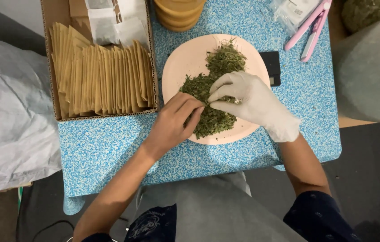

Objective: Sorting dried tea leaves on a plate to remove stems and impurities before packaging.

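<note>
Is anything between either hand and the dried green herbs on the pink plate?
Nothing visible. The bare left hand and gloved right hand both already rest on the dried herbs heaped on the pink plate, fingertips meeting over the pile.

From my remote seat the view is evenly lit, soft and a little warm, with light falling from above. My left hand [172,123] and gloved right hand [248,101] throw only faint, short shadows onto the pink plate [185,58] just beneath them. The white glove is the brightest patch, slightly washed out on the knuckles, though without hard glare. Around the hands the speckled blue table [109,148] is sharp. Farther out, the grey shape [371,67] beyond my right hand is soft and out of focus, and the corners darken.
</note>
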